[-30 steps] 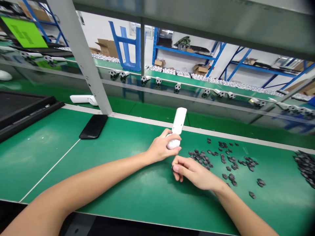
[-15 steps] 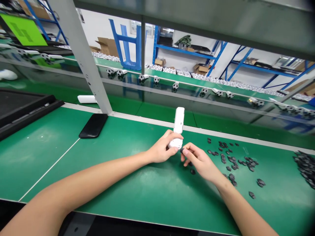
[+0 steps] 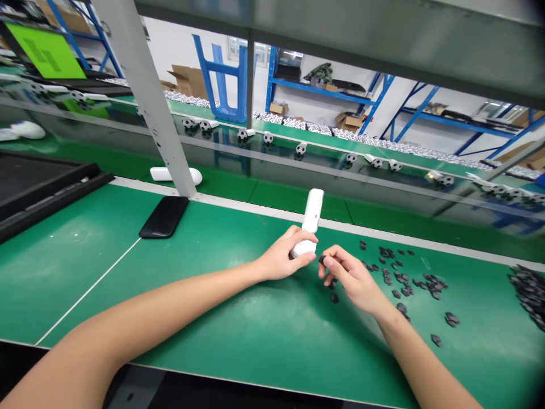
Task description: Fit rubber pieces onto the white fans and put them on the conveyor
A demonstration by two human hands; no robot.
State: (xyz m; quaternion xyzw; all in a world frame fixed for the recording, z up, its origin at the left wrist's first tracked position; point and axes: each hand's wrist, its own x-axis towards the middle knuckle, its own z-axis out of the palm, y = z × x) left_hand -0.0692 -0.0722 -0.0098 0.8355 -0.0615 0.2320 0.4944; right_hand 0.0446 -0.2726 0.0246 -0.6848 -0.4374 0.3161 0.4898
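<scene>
My left hand (image 3: 284, 255) is closed around the rounded lower end of a white plastic housing (image 3: 313, 210), whose long flat part points away from me. To its right, my right hand (image 3: 347, 275) pinches a small black piece (image 3: 322, 259) between thumb and fingers, a short way off the housing. Below the right fingers, another black piece (image 3: 334, 298) lies on the green table (image 3: 255, 329). The fingers hide much of the housing's round end.
Scattered black pieces (image 3: 402, 278) lie to the right, with a dense black pile (image 3: 528, 295) beyond. A black phone (image 3: 164, 217) rests near the grey post (image 3: 147, 96). Across a green channel, football-patterned items (image 3: 301, 149) stand in a row. Another white housing (image 3: 193, 176) sits behind the post.
My right hand has drawn slightly right, away from the white housing, with the black piece in its fingers. The white housing in the green channel has shifted right and shows past the post.
</scene>
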